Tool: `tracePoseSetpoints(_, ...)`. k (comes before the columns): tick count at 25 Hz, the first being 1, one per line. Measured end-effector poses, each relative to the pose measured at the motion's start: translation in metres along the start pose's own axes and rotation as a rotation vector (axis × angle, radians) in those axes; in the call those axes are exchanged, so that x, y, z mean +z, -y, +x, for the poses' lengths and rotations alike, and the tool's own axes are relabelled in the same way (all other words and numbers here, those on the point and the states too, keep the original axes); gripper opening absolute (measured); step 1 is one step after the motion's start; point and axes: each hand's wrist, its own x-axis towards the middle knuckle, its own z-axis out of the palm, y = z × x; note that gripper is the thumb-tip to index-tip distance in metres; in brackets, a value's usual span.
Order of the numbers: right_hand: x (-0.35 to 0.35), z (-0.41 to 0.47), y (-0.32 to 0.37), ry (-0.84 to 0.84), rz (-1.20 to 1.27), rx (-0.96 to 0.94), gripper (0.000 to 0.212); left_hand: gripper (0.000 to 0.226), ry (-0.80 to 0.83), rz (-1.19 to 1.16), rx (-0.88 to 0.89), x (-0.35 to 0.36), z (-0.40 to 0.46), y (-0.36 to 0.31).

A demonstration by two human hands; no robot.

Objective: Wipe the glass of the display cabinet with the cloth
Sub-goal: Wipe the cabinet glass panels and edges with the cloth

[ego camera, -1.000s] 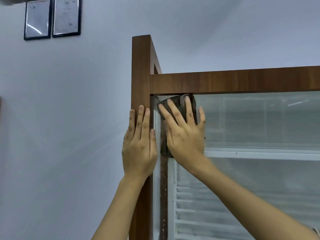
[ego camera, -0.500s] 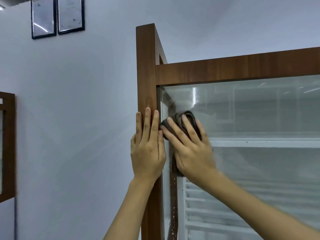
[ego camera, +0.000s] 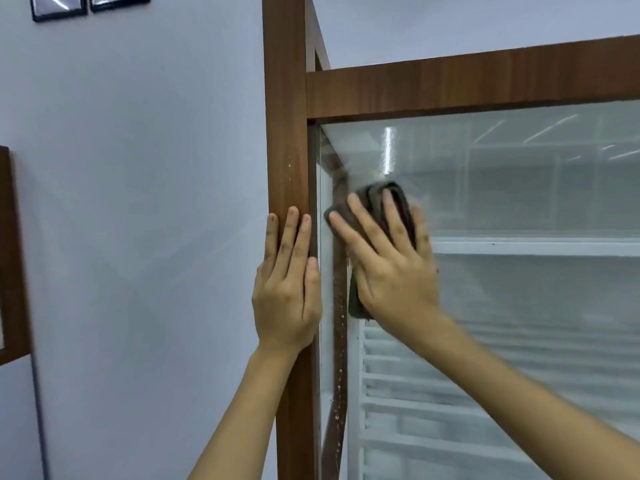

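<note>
The display cabinet has a brown wooden frame (ego camera: 285, 133) and a large glass pane (ego camera: 519, 188) with white shelves behind it. A folded dark grey-brown cloth (ego camera: 375, 202) lies flat against the glass near its upper left corner. My right hand (ego camera: 391, 265) presses the cloth onto the pane with straight, spread fingers; most of the cloth is hidden under the palm. My left hand (ego camera: 287, 285) rests flat on the vertical wooden post, fingers straight and together, just left of the cloth.
A pale wall (ego camera: 138, 202) fills the left side. Two dark-framed pictures (ego camera: 90, 3) hang at the top left. Another wooden frame edge (ego camera: 12, 258) shows at the far left. The cabinet's top rail (ego camera: 467, 84) runs above the glass.
My right hand has slid the cloth downward from the top corner of the glass. My left hand stays flat on the post, a little lower along it.
</note>
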Motion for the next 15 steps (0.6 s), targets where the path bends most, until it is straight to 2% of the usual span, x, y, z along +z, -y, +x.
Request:
tracePoseSetpoints(2,-0.008,-0.054,0.002,0.107,-0.015,-0.224,0.056,0.047,0.008,-0.016,-0.007,-0.001,0.0,0.0)
tracePoseSetpoints(4,-0.02,-0.074,-0.019,0.132,-0.045,-0.271,0.057,0.047,0.001,-0.003,-0.01,0.0,-0.002,0.0)
tracePoseSetpoints(5,-0.022,-0.067,-0.03,0.104,-0.059,-0.223,0.056,0.047,-0.006,0.009,-0.009,0.002,-0.003,0.0)
tracePoseSetpoints(8,-0.017,-0.002,-0.047,-0.06,-0.065,0.089,0.047,0.047,-0.014,0.031,-0.007,0.003,-0.002,0.0)
tracePoseSetpoints(10,-0.01,0.029,-0.032,-0.104,-0.045,0.244,0.044,0.047,-0.009,0.034,-0.009,0.003,-0.002,0.0)
tracePoseSetpoints(11,-0.007,0.025,-0.018,-0.103,-0.041,0.253,0.045,0.047,-0.005,0.036,-0.009,0.002,-0.003,0.0)
tracePoseSetpoints(12,-0.005,0.007,-0.004,-0.069,-0.037,0.196,0.048,0.048,0.003,0.042,-0.008,0.002,-0.003,0.0)
tracePoseSetpoints(15,-0.014,-0.089,0.015,0.15,-0.062,-0.171,0.06,0.049,0.026,0.08,-0.009,0.0,-0.002,-0.001)
